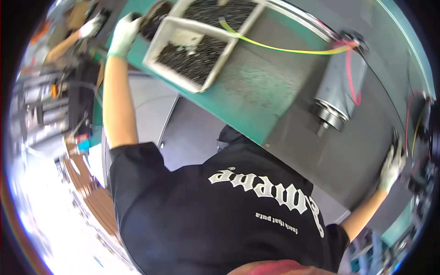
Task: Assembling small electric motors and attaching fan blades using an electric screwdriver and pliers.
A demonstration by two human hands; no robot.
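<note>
My left hand [123, 35], in a white glove, reaches to the far left beside a round dark container [158, 22] holding small dark parts. Its fingers are curled at the container's edge; blur hides what is between them. Far to the right, my right hand [392, 168], also gloved, is low over the dark work surface. Its fingers close around a slim dark thing [395, 135], too small to name. Between the hands lies a grey cylindrical motor [341, 80] with a black fitting and shaft at its near end. A yellow-green wire [288, 49] and a pink-red wire [350, 75] run from its far end.
Two white bins [151, 57] full of small dark pieces stand at the back left of the green bench [256, 123]. Dark equipment with wires [419, 137] lines the right edge. At the far left, another person's gloved hand [91, 26] is at work near brown cardboard.
</note>
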